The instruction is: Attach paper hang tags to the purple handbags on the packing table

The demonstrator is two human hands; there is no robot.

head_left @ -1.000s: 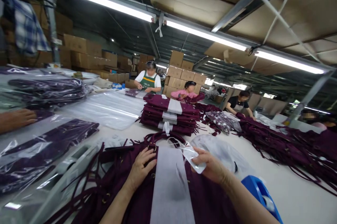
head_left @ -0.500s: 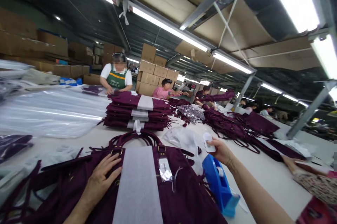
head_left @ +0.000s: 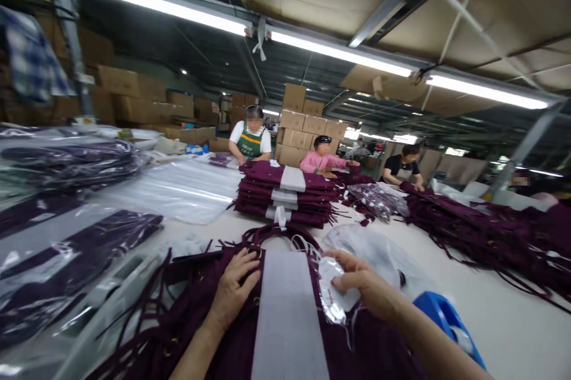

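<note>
Pinching a small packet (head_left: 332, 297), right hand (head_left: 363, 288) nears blue dispenser (head_left: 446, 323); left hand (head_left: 234, 291) flat on bag (head_left: 236, 344).

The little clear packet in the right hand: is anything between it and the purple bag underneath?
Nothing visible. The right hand holds the little clear packet just above the purple bag, beside its white strip. The left hand presses the bag on the strip's other side, clear of the packet.

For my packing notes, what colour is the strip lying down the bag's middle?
White, on the dark purple fabric bag; the white paper strip shows in the head view.
</note>
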